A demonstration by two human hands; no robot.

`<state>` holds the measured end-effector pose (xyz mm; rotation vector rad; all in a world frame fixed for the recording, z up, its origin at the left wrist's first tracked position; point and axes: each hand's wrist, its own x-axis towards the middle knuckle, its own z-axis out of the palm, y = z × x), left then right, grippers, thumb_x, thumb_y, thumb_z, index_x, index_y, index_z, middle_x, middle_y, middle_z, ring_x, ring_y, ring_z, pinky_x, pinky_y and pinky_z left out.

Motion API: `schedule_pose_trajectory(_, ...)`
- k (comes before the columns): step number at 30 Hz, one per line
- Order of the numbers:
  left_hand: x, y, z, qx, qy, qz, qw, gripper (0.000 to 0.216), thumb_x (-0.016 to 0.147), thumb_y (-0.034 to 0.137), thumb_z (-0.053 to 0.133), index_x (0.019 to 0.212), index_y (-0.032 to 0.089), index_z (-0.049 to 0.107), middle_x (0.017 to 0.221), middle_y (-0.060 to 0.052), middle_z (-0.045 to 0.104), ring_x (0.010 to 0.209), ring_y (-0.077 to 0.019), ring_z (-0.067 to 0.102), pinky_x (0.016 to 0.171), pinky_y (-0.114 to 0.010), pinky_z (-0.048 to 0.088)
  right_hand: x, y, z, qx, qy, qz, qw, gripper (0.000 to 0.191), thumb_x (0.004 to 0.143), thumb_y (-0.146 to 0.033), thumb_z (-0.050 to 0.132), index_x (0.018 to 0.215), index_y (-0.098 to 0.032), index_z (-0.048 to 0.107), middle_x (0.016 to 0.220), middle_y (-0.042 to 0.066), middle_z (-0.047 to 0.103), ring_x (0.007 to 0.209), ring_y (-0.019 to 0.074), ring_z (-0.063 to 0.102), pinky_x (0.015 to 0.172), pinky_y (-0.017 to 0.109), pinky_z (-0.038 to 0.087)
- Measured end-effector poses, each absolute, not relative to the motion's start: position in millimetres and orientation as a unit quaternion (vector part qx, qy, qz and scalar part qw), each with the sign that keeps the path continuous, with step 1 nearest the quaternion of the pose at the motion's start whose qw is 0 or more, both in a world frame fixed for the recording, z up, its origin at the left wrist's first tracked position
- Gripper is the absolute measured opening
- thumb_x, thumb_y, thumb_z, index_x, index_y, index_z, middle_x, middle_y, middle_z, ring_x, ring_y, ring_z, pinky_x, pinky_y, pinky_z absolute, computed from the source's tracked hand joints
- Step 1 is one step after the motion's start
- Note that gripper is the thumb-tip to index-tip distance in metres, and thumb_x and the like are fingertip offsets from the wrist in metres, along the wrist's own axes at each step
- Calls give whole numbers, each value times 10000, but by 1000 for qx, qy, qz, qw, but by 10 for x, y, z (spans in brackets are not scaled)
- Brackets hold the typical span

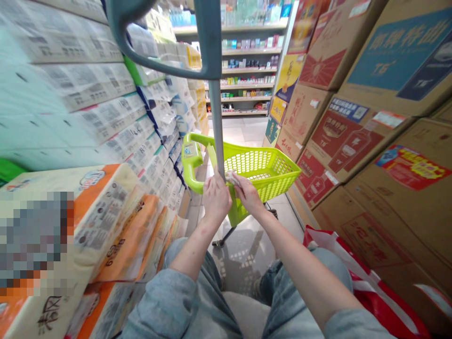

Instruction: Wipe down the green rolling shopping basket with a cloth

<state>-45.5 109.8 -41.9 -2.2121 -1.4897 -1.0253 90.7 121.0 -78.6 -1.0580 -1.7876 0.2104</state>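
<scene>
A lime-green shopping basket on wheels (pixel 271 172) stands in the aisle ahead of me. Its grey pull handle (pixel 216 117) rises up to a loop at the top of the view. My left hand (pixel 215 197) is closed around the base of the handle's shaft. My right hand (pixel 247 190) is beside it, fingers pinched on a small pale cloth or wipe (pixel 233 178) pressed against the shaft. My knees in blue jeans show below.
Stacked tissue packs (pixel 106 221) line the left side. Cardboard cartons (pixel 370 141) are piled high on the right. A red and white bag (pixel 356 278) lies by my right knee. Shelves of goods (pixel 247 70) close off the far end of the narrow aisle.
</scene>
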Motion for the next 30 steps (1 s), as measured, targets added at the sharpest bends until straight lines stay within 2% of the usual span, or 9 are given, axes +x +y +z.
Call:
schedule_pose_trajectory(3,-489,1110,-400,-776,-514,-340,134,692,805,172,455,1401,-6,152,1244,-235,523,1114,-260,528,996,-410,342,1026,1284,-776,-428,-764,85,476,343,908,-247,419,1230,-232,536,1223,52,588,1150,175,500,1004,368,381)
schedule_pose_trajectory(7,-578,1088,-286,-799,-502,-303,135,637,826,163,424,1396,11,184,1239,-215,534,1111,-245,529,1018,-405,320,1101,1324,-778,-441,-761,86,468,314,912,-259,415,1189,-230,562,1146,47,625,1072,181,534,960,372,400)
schedule_pose_trajectory(11,-742,1065,-112,-804,-504,-264,174,465,859,266,452,1294,105,412,1113,-150,605,1082,-265,521,1046,-463,244,1109,1347,-819,-468,-751,82,458,313,918,-268,397,1178,-225,567,1151,54,626,1072,189,538,1027,433,319)
schedule_pose_trajectory(13,-818,1082,-63,-818,-494,-234,178,326,868,321,458,1128,151,553,1000,-126,631,1020,-270,532,993,-456,290,1103,1353,-835,-473,-745,85,463,316,919,-277,393,1179,-231,568,1157,50,626,1083,186,539,1061,457,268)
schedule_pose_trajectory(15,-863,1109,-50,-834,-483,-204,174,260,876,337,448,985,165,610,894,-117,631,935,-264,542,902,-426,346,1079,1339,-849,-468,-737,91,478,321,918,-287,396,1186,-246,568,1165,40,624,1101,180,534,1078,457,248)
schedule_pose_trajectory(18,-866,1128,-69,-837,-482,-187,181,248,879,336,448,930,162,617,834,-115,611,869,-256,532,808,-393,360,988,1262,-899,-474,-696,90,532,335,913,-300,410,1205,-254,568,1202,46,600,1147,175,509,1059,412,310)
schedule_pose_trajectory(23,-831,1091,-83,-835,-480,-185,197,243,884,328,446,930,152,608,826,-108,596,855,-257,511,782,-388,339,766,1037,-1114,-510,-602,40,613,317,897,-284,436,1162,-230,601,1273,85,511,1206,190,455,1029,386,364)
schedule_pose_trajectory(26,-828,1076,-77,-835,-481,-189,192,237,883,325,454,935,147,602,828,-109,593,861,-260,507,776,-389,333,655,915,-1241,-525,-577,47,624,246,868,-302,488,1034,-197,637,1166,106,514,1118,201,504,961,376,421)
schedule_pose_trajectory(30,-808,1069,-78,-834,-484,-187,186,236,888,331,450,913,147,595,824,-106,588,858,-258,508,764,-388,332,518,847,-1272,-540,-584,89,599,236,819,-345,557,1000,-193,567,991,77,532,958,203,530,845,371,464)
